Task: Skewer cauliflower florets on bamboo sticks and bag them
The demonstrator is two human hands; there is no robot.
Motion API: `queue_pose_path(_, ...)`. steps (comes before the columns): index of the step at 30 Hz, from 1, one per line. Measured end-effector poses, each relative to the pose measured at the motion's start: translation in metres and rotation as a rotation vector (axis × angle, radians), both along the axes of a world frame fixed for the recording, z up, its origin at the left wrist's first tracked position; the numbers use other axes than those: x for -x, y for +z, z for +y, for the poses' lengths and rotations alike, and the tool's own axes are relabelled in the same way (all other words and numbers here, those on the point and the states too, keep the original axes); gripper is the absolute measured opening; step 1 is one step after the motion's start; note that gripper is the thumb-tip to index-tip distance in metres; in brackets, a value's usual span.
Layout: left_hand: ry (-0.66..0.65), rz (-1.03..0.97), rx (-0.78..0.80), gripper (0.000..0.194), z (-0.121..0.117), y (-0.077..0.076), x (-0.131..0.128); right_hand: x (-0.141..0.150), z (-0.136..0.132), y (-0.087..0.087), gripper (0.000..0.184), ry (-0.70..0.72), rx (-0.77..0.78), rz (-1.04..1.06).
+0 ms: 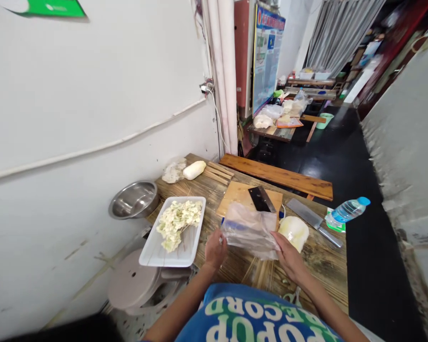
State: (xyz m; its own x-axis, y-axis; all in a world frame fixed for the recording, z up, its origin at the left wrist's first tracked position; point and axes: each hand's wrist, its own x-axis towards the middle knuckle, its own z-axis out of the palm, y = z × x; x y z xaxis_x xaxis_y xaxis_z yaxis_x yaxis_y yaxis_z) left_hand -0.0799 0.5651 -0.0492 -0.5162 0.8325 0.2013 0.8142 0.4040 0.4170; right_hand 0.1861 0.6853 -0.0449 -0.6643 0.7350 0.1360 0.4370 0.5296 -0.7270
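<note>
Small eatery prep area, wooden table (317, 259), cleavers (312, 218), steel bowl (134, 199), benches (278, 175)

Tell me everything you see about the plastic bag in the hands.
The plastic bag is clear, thin and crumpled, with a faint blue strip near its left edge. Both hands hold it just above the wooden table: the left hand at its left end, the right hand at its lower right corner. Its contents cannot be made out.

Bright, even daylight with soft shadows; wide-angle bending at the edges, slightly soft corners.
</note>
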Motion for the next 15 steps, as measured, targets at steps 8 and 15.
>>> queue_pose_path(8,0.036,-0.109,0.01,0.027,-0.044,0.035,-0.01,-0.012,0.013,0.005,0.054,0.3,0.218,-0.242)
queue_pose_path(15,0.136,-0.186,-0.048,0.02,-0.082,0.017,-0.03,0.039,0.054,0.025,0.047,0.475,0.071,-0.219)
